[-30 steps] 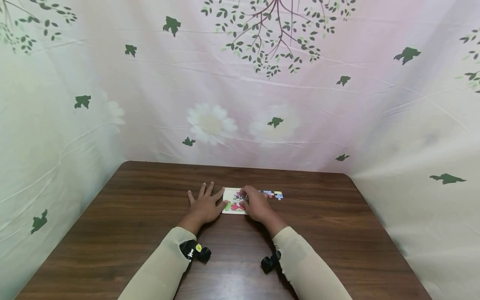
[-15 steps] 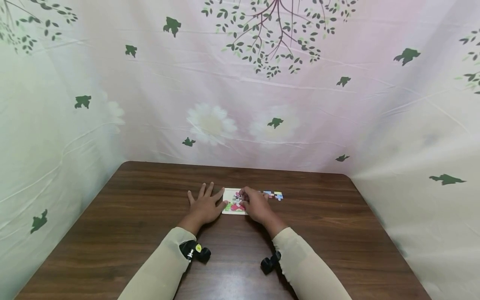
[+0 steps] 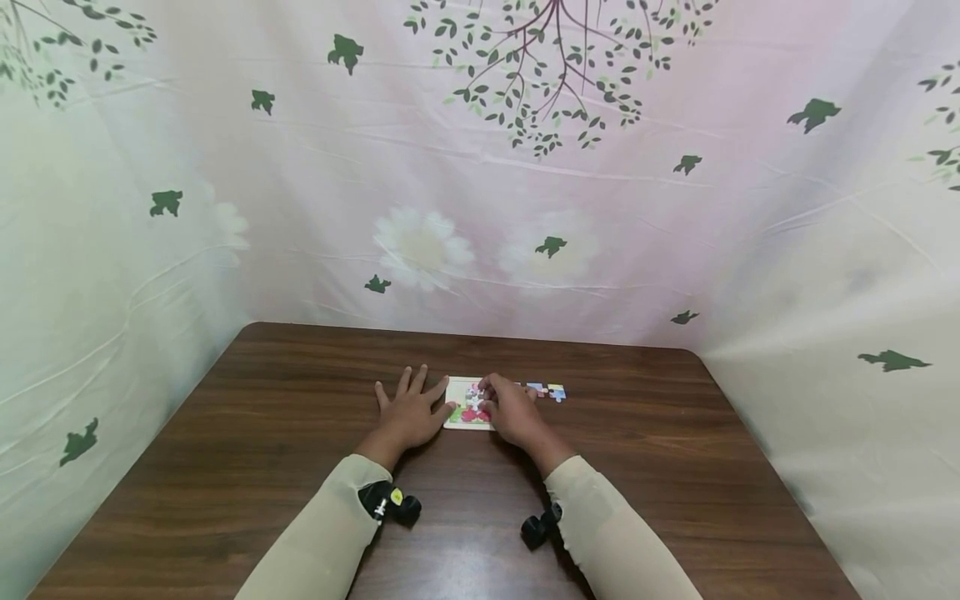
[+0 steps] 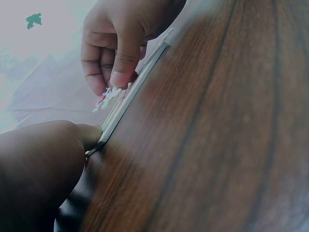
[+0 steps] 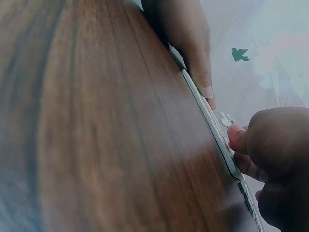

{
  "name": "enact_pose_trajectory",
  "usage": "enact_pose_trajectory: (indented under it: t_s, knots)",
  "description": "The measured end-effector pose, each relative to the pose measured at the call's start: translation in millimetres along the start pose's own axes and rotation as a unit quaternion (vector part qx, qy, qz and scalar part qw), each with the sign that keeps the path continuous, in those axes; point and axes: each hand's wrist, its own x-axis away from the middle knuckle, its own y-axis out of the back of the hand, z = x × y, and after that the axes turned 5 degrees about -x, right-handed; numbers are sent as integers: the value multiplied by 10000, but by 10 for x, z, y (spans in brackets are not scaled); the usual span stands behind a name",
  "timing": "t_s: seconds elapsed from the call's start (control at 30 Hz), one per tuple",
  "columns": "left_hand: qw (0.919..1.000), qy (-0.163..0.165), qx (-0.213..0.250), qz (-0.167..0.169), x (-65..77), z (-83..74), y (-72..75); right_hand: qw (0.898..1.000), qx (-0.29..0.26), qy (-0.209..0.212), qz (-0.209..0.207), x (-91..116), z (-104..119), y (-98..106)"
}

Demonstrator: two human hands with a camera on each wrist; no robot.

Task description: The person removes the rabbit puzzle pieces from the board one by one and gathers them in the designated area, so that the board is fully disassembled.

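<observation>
A jigsaw puzzle board (image 3: 454, 385) with a pale frame and a coloured picture lies flat on the table. My left hand (image 3: 408, 414) rests with spread fingers at the board's left side, its thumb on the near-left edge. Over the board, my right hand (image 3: 513, 410) pinches a small puzzle piece (image 4: 110, 94) between thumb and fingers. In the right wrist view that puzzle piece (image 5: 226, 119) stands tilted just above the board. The right hand covers the board's right part. Whether the piece touches the board is hard to tell.
Loose puzzle pieces (image 3: 556, 392) lie in a row right of the board, partly hidden behind the right hand. The brown wooden table (image 3: 315, 375) reaches back to a printed cloth (image 3: 480, 183) hanging on the far side and both flanks.
The piece in my right hand has turned slightly, with small shifts of the fingertips over the board. My left hand has stayed in place.
</observation>
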Motion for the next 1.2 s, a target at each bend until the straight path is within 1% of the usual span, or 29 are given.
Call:
enact_pose_trajectory:
  t_s: [0.27, 0.47, 0.63, 0.8, 1.0, 1.2]
  knots:
    - [9999, 14, -100, -10, 0, 7, -5, 9997, -229, 26, -30, 21, 2, 22]
    - [10000, 3, -5, -5, 8, 4, 3, 9986, -476, 206, -41, 44, -33, 55]
    - [10000, -4, 81, -14, 7, 4, -11, 9967, -726, 323, -177, 77, -86, 90]
    - [10000, -29, 63, -37, 0, 6, -24, 9966, -646, 401, -306, 102, -134, 125]
    - [9999, -79, 93, -85, 5, 3, -32, 9979, -281, 468, -338, 141, -195, 173]
    - [9998, -54, 122, -137, 23, -12, -19, 9974, -299, 472, -461, 198, -284, 237]
